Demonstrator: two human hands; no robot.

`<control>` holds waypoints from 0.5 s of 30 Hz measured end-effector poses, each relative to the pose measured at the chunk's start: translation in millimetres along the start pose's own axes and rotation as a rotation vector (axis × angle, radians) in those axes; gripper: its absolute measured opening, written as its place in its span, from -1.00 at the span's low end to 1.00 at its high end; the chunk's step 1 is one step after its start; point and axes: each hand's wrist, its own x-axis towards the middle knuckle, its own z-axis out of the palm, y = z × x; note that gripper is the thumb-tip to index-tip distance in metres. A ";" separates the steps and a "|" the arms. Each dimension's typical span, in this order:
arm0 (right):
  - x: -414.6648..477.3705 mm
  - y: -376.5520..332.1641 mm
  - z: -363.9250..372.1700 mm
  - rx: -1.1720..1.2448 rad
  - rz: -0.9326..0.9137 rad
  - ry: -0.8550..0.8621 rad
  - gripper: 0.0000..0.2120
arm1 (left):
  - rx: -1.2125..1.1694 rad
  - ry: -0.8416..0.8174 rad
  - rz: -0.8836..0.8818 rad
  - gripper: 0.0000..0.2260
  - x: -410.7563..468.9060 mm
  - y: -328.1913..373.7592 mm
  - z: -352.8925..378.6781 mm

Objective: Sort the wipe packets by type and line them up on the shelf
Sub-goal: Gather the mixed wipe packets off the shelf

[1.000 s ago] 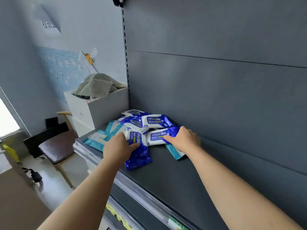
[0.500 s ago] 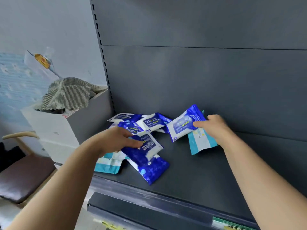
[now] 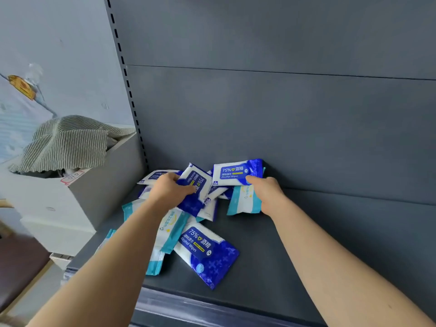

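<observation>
Several wipe packets lie in a loose heap on the dark grey shelf (image 3: 271, 260). My right hand (image 3: 266, 193) holds a blue alcohol wipe packet (image 3: 236, 172) upright against the back panel, with a teal and white packet (image 3: 244, 201) under the same hand. My left hand (image 3: 168, 191) grips another blue packet (image 3: 197, 188) lifted off the heap. A blue packet (image 3: 206, 252) lies flat nearer the front edge. Teal packets (image 3: 171, 226) are partly hidden under my left forearm.
The grey back panel (image 3: 283, 128) rises behind the shelf, and a slotted upright (image 3: 128, 86) marks its left end. A white box (image 3: 77, 192) with a striped cloth (image 3: 68, 142) on top stands left of the shelf. The shelf's front lip (image 3: 188, 305) runs below.
My right hand carried its blue packet back and stood it against the panel. My left hand lifted a blue packet off the heap. The camera moved closer.
</observation>
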 end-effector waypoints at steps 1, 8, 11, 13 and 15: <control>2.6 -0.6 2.7 -0.003 0.001 -0.017 -0.83 | 0.002 -0.011 -0.004 -0.69 1.5 0.5 4.1; 14.5 -1.3 7.0 -0.080 0.029 -0.118 -0.74 | 0.142 -0.065 0.040 -0.77 7.5 4.7 13.8; 16.7 -0.8 -4.9 -0.101 -0.009 -0.116 -0.76 | 0.172 -0.088 0.089 -0.59 6.9 2.4 15.3; 15.9 -2.9 -19.5 -0.110 -0.044 -0.092 -0.78 | 0.165 -0.102 0.135 -0.41 4.8 3.6 21.3; 14.6 -4.9 -36.4 -0.121 -0.061 -0.066 -0.84 | 0.122 -0.111 0.158 -0.34 1.7 8.9 30.9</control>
